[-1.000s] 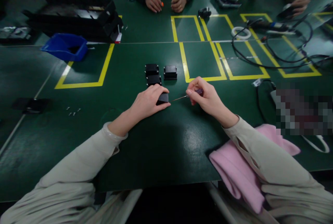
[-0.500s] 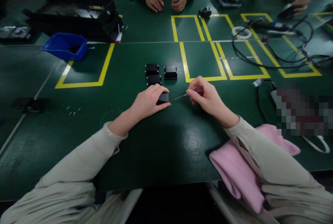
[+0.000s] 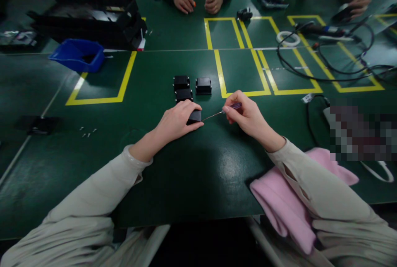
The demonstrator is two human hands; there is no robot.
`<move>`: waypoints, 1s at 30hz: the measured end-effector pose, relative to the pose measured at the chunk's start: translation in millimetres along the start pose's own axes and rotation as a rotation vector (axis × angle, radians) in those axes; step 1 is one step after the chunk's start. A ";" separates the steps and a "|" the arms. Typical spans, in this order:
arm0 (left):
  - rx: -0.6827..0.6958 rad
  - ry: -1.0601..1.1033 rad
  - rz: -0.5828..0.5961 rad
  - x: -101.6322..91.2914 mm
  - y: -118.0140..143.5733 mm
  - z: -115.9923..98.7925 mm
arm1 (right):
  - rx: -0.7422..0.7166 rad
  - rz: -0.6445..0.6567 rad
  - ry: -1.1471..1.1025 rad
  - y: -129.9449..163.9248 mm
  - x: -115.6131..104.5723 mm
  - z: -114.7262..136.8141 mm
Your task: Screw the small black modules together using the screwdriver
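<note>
My left hand is closed round a small black box and presses it to the green table. Part of the box is hidden under the fingers. In my right hand is a screwdriver with a dark purplish handle, its thin shaft slanting down to the left. The tip meets the right side of the box, close to my left thumb. Just beyond stand similar black boxes with small shiny screws at their edges: one at the back left, one in front of it and one to the right.
Several loose screws lie at left, near a dark flat piece. A blue bin stands before black trays. At right are black cables and a pink cloth. Another person's hands rest across the table.
Almost nothing differs. The screwdriver handle has turned slightly in my right hand; both hands and the box stay in place.
</note>
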State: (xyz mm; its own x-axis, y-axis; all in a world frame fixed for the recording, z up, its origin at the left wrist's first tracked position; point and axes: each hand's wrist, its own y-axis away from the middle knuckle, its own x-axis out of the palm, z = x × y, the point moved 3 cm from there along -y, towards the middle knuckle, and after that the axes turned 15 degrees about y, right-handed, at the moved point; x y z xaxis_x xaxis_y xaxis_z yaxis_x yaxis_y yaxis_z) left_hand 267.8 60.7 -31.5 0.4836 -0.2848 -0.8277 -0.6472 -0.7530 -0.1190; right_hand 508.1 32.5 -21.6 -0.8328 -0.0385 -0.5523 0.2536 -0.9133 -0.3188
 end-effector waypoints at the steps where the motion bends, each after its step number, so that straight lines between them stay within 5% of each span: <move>1: -0.002 0.000 0.002 -0.1 0.0 0.0 | -0.008 0.001 0.007 0.0 0.0 0.3; 30: 0.007 -0.005 -0.001 -0.6 0.2 0.1 | 0.051 0.011 -0.061 -3.4 1.1 -4.9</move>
State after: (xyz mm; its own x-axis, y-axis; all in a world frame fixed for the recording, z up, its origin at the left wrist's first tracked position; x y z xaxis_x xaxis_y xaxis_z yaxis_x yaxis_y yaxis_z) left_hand 267.3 60.8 -31.1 0.4811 -0.2813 -0.8303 -0.6511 -0.7489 -0.1236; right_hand 508.8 37.5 -24.9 -0.8588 -0.0722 -0.5072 0.2392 -0.9320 -0.2723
